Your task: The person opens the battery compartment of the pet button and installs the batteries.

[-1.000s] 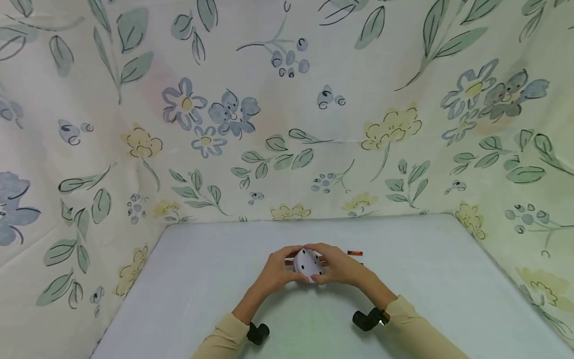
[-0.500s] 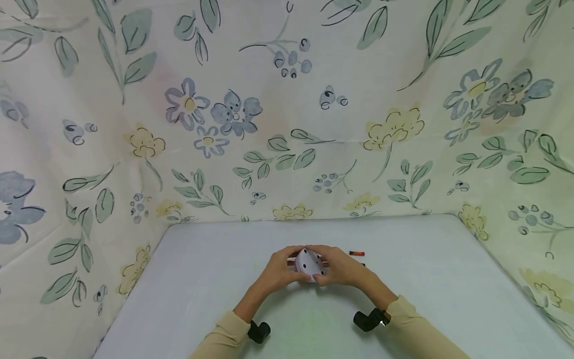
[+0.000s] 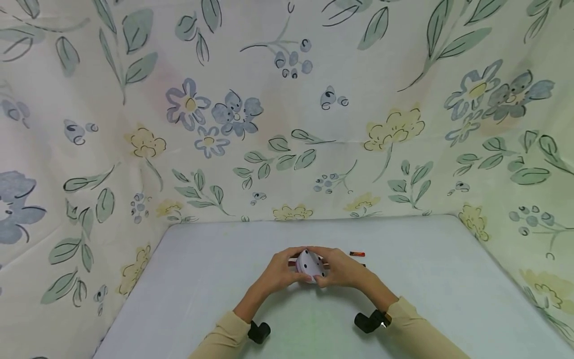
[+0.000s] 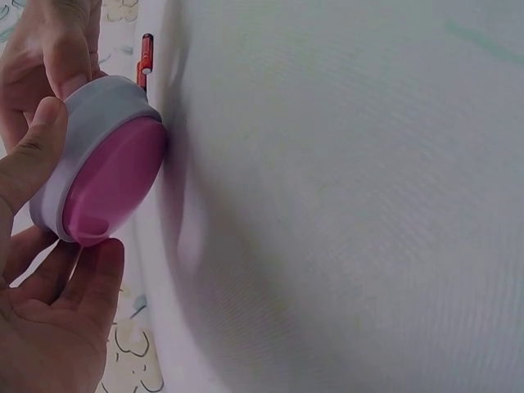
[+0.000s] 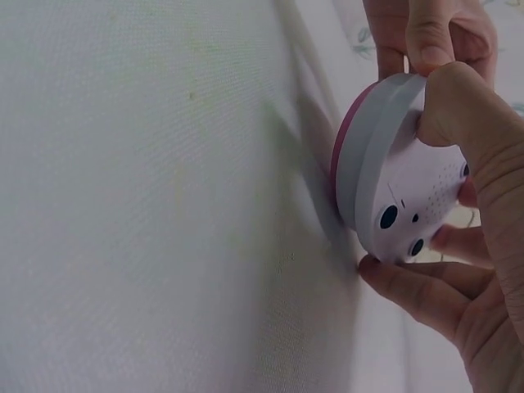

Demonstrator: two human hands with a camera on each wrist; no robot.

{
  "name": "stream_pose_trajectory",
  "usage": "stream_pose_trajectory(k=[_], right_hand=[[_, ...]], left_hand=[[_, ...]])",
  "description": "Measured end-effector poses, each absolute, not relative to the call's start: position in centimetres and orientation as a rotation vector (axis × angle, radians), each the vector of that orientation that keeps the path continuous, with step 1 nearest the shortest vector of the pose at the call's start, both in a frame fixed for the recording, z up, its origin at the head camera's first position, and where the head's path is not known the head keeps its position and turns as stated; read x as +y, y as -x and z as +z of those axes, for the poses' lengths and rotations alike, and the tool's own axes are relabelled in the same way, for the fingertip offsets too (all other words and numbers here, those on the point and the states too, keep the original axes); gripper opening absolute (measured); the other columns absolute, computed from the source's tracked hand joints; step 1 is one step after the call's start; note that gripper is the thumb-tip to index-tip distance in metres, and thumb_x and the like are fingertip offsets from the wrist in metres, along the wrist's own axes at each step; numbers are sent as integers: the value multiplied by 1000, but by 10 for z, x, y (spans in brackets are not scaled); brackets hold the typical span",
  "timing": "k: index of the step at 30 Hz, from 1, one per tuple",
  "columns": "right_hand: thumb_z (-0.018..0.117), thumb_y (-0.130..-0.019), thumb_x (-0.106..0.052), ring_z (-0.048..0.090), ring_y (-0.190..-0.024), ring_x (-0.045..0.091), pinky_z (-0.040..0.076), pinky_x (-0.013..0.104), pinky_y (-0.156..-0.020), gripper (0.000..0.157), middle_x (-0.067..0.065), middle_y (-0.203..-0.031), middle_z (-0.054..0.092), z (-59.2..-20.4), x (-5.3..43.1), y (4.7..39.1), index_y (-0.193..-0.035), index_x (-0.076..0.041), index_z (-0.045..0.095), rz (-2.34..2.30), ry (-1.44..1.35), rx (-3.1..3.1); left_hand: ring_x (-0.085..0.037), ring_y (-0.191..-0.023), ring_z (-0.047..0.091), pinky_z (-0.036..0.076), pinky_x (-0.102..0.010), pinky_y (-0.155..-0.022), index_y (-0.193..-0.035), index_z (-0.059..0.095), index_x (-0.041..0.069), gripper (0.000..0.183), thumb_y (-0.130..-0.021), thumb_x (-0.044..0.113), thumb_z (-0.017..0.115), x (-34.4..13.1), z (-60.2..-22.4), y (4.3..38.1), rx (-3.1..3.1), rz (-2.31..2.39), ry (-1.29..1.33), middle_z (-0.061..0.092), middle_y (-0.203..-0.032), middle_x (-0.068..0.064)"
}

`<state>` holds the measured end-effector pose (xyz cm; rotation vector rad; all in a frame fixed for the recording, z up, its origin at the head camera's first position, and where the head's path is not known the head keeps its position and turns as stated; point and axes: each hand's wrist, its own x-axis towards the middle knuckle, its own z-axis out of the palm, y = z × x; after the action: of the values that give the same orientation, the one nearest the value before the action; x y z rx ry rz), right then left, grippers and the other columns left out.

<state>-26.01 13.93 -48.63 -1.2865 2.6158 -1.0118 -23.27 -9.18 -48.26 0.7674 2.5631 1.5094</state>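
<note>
Both hands hold a round push button (image 3: 312, 262) just above the white table. Its pink dome (image 4: 119, 176) faces the table in the left wrist view, framed by a pale grey rim. The white base (image 5: 422, 180), with dark round holes and a patch of tiny speaker holes, faces toward me. My left hand (image 3: 278, 271) grips the left side, thumb at the rim and fingers around the far edge. On the opposite side my right hand (image 3: 342, 268) grips it likewise, its thumb on the base near the rim. The fingers hide part of the button's edge.
An orange-and-black battery (image 3: 357, 254) lies on the table (image 3: 215, 279) beyond the right hand. A second battery (image 3: 364, 265) is mostly hidden behind that hand. Floral cloth (image 3: 287, 109) hangs behind the table and along its sides.
</note>
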Motion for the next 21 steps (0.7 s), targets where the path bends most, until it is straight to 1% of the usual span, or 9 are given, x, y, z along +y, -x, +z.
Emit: stream_pose_trajectory(k=[5, 13, 21], right_hand=[[77, -85, -10, 66, -107, 24, 58, 26, -80, 73, 16, -138, 58, -486, 140, 259, -149, 3, 45, -1039, 1247, 2585], [76, -85, -9, 66, -109, 28, 57, 26, -81, 73, 16, -139, 57, -487, 141, 259, -150, 1, 45, -1055, 1207, 2577], [76, -85, -8, 66, -109, 26, 58, 27, -80, 73, 15, -139, 57, -488, 141, 259, -151, -1, 44, -1082, 1201, 2555]], left_hand=[[-24, -125, 56, 50, -29, -97, -146, 51, 1, 74, -82, 13, 88, -92, -482, 233, 2562, 1492, -766, 56, -142, -11], [-23, -126, 55, 50, -27, -97, -146, 50, 0, 74, -83, 15, 87, -91, -482, 234, 2549, 1490, -794, 55, -143, -11], [-23, -126, 55, 49, -27, -98, -146, 50, 0, 73, -83, 13, 86, -91, -482, 234, 2559, 1465, -795, 55, -142, -11]])
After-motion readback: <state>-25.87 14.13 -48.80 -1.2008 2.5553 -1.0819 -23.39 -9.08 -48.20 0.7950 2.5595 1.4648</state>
